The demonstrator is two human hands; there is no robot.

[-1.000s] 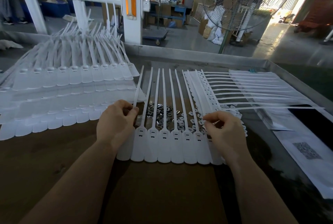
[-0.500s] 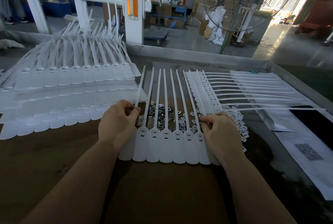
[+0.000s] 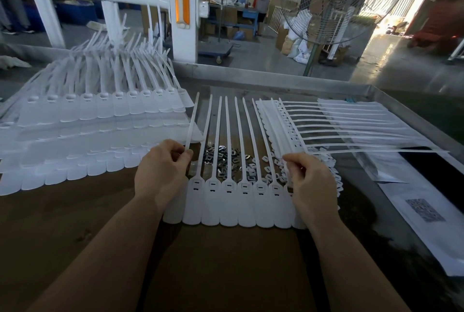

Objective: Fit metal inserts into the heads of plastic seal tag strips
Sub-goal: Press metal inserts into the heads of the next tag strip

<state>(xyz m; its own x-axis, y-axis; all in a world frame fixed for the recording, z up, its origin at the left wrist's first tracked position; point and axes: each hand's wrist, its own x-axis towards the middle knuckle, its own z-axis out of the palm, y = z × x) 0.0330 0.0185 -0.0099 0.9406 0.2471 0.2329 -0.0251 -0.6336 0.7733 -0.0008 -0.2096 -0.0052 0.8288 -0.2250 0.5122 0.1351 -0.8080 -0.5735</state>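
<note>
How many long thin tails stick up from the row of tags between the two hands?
7 show. One is pinched by the left hand; six more fan rightward toward the right hand, over the metal inserts. That hand may hide another.

translucent white seal tag strips (image 3: 236, 201), shiny silver metal inserts (image 3: 226, 158), brown table (image 3: 226, 261), orange-panelled white post (image 3: 182, 10)

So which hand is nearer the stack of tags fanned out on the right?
Right. The right hand touches the stack at its near end; the left hand is across the row of strips, pinching the leftmost strip.
</note>
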